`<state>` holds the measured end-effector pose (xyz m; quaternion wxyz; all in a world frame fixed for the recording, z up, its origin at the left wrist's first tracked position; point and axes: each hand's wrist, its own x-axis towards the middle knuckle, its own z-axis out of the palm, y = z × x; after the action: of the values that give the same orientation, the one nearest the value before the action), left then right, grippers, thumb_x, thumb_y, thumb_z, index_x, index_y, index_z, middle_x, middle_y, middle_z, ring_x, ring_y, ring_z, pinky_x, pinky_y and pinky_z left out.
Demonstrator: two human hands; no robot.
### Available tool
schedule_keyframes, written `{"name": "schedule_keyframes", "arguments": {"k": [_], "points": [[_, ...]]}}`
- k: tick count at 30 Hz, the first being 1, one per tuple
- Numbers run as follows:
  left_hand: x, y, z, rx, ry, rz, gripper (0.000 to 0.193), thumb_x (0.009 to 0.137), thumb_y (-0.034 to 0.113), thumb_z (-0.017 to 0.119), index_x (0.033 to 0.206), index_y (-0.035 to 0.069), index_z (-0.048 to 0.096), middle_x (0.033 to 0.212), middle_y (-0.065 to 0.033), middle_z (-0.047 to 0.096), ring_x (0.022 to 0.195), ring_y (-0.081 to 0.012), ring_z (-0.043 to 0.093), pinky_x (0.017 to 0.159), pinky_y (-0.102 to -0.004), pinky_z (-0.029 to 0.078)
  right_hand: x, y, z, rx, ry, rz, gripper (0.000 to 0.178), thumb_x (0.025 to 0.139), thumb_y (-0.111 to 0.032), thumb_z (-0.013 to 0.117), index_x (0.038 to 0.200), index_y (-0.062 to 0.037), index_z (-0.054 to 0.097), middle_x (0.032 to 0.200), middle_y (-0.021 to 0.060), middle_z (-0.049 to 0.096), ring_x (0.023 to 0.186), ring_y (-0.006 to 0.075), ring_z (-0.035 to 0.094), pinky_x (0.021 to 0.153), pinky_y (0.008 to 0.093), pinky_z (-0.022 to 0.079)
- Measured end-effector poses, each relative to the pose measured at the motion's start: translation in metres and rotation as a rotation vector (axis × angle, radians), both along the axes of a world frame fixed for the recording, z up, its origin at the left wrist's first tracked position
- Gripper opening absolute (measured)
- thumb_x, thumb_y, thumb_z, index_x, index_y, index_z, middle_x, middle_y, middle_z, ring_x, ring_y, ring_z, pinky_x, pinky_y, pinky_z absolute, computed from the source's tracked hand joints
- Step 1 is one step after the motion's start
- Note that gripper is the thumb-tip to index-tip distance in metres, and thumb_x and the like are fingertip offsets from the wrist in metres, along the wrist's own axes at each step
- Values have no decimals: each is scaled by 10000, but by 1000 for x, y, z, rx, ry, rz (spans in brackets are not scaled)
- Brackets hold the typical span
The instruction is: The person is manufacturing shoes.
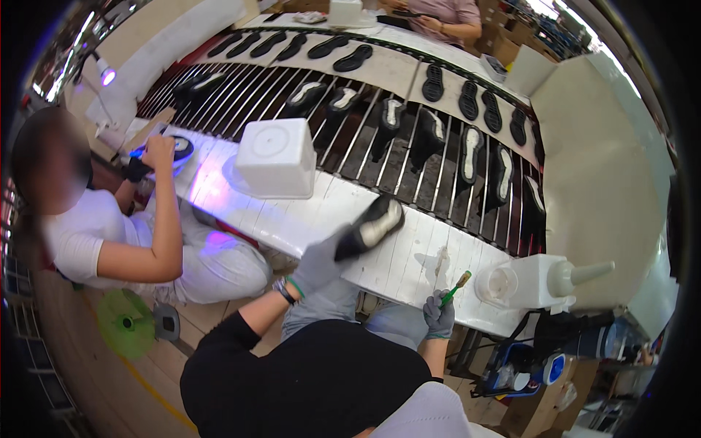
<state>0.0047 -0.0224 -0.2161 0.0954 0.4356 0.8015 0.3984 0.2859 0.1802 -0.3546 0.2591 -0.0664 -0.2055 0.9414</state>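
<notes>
My left hand [319, 267], in a grey glove, is closed around one end of a black shoe upper [352, 244]. Its pale, coated-looking underside faces up, above the front edge of the white table [248, 223]; hand and shoe are slightly blurred. In my grey-gloved right hand [438, 318] is a small brush [457, 286] with a green handle, fingers wrapped round it, its bristle end pointing up and away. That hand is at the table's front edge, near a round translucent cup [501, 283] beside a white bottle [537, 281]. A wet-looking patch marks the tabletop behind the brush.
Beyond the table, a rack of metal rollers [343, 157] carries several black shoe uppers [469, 157]. Black soles [432, 82] line the far ledge. An upturned white tub [276, 157] stands left. A co-worker [109, 226] sits at left with a shoe; another person [449, 25] sits across.
</notes>
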Motion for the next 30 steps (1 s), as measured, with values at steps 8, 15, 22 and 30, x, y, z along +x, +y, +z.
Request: {"name": "schedule_keyframes", "arguments": {"k": [8, 15, 22, 30], "points": [[-66, -17, 76, 448, -1198, 194, 326, 878, 256, 656, 1038, -28, 662, 854, -24, 675, 669, -75, 615, 584, -201, 469, -4, 1, 1, -11, 3, -9, 239, 988, -255, 518, 1000, -47, 635, 762, 55, 560, 477, 102, 400, 436, 239, 316], [-209, 1, 162, 685, -807, 131, 258, 856, 209, 673, 991, -10, 691, 831, -69, 712, 657, -124, 677, 604, -253, 547, 0, 3, -1, -11, -28, -20, 250, 993, -271, 514, 1045, -51, 620, 773, 54, 553, 494, 95, 408, 441, 228, 332], [-432, 39, 128, 385, -160, 524, 479, 711, 367, 798, 859, -74, 686, 760, -104, 687, 669, -190, 642, 659, -304, 496, 6, 5, -7, -5, -75, -73, 235, 1004, -261, 485, 1060, -93, 639, 756, 47, 571, 465, 98, 399, 409, 237, 322], [-508, 98, 13, -369, 287, 549, 467, 702, 355, 767, 1065, 75, 677, 1071, -199, 671, 1014, -361, 635, 866, -443, 509, 11, -3, -6, -19, -98, -166, 234, 1011, -235, 469, 1058, -58, 614, 783, 70, 577, 466, 97, 419, 419, 237, 333]]}}
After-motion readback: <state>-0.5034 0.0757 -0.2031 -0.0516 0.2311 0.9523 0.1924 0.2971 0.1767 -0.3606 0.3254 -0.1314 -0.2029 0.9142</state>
